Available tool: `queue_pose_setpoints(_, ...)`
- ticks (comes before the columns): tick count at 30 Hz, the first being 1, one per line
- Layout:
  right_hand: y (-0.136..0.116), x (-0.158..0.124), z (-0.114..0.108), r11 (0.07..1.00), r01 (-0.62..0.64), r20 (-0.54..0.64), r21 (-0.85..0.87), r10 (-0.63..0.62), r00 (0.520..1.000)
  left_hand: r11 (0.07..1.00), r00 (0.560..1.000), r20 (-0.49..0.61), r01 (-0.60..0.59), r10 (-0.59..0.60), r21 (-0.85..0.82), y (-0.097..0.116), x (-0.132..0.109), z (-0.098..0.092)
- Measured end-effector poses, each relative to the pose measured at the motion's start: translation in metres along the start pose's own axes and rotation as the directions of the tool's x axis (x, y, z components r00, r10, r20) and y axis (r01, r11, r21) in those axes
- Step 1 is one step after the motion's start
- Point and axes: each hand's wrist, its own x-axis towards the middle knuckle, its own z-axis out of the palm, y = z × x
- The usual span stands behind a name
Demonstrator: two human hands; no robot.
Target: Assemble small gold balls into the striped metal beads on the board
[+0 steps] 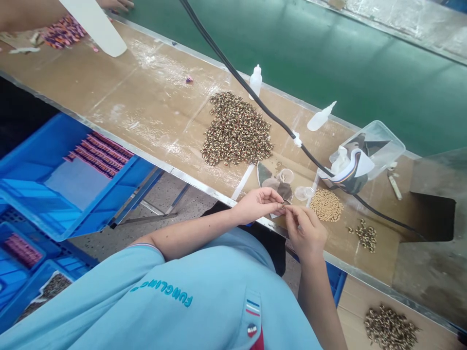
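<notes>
Over the table's front edge, my left hand [259, 206] and my right hand [304, 227] meet fingertip to fingertip. Both are closed in a pinch around a tiny dark-and-gold piece [284, 206], mostly hidden by the fingers. Just beyond them lie a grey-brown cloth scrap [268, 181] and a small clear round dish [285, 175]. Another clear dish [302, 193] sits to its right, next to a patch of small tan beads [326, 205]. A large heap of small dark-and-gold pieces [237, 129] spreads beyond my left hand.
A small group of similar pieces [366, 236] lies at the right. White squeeze bottles [256, 81] and a clear plastic box [386, 141] line the back. A black cable [233, 70] hangs across the view. Blue crates [78, 194] stand lower left; another person's arm [32, 14] shows upper left.
</notes>
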Motion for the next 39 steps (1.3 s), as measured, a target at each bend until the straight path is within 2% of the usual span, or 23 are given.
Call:
queue_pose_setpoints(5, -0.002, 0.004, -0.006, 0.994, 0.062, 0.057, -0.095, -0.057, 0.997, 1.0, 1.0, -0.021, 0.013, -0.012, 0.012, 0.001, 0.0, 0.001)
queue_pose_setpoints(9, -0.004, 0.007, -0.007, 0.992, 0.052, 0.087, -0.115, -0.042, 0.995, 0.999, 0.999, -0.022, 0.034, -0.034, 0.016, 0.004, -0.001, 0.002)
queue_pose_setpoints(16, -0.01, 0.003, 0.001, 0.988, -0.112, 0.015, 0.105, 0.111, 0.994, 0.996, 0.999, -0.031, 0.029, -0.032, -0.087, 0.003, 0.0, 0.001)
queue_pose_setpoints(24, -0.014, -0.005, 0.005, 0.996, -0.021, -0.036, 0.082, 0.024, 0.999, 0.997, 0.999, -0.04, 0.013, -0.016, -0.079, 0.002, 0.0, -0.001)
queue_pose_setpoints(31, -0.012, -0.001, 0.001, 0.935, -0.224, 0.02, 0.274, 0.227, 0.974, 0.992, 1.0, -0.016, 0.011, -0.013, -0.122, 0.001, 0.0, -0.001)
queue_pose_setpoints(34, -0.012, -0.002, 0.002, 0.938, -0.234, -0.011, 0.256, 0.245, 0.97, 0.992, 1.0, -0.012, 0.015, -0.016, -0.128, 0.001, 0.0, -0.001)
queue_pose_setpoints(39, -0.013, -0.006, 0.006, 0.961, -0.185, -0.023, 0.208, 0.194, 0.981, 0.992, 1.0, -0.02, 0.022, -0.024, -0.12, 0.002, 0.0, -0.001)
